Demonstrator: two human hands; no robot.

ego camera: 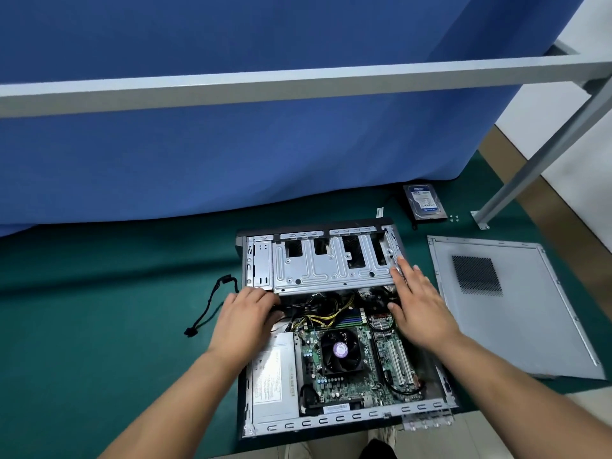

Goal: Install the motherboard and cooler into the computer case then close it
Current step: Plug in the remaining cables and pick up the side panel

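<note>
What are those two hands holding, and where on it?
The left hand grips the drive cage's near left corner; the right hand rests flat on its right end.

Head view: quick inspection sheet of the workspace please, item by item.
Surface: green mat, blue cloth behind.
Job's things: open computer case; motherboard and cooler fan inside; power supply at left; drive cage at the far end; side panel off, lying at right.
Clutter: hard drive, small screws.
Grippers: left hand grips the cage's near edge; right hand flat at its right end.
Cables: yellow-black bundle inside; loose black cable on mat.
Surroundings: grey frame bar.
</note>
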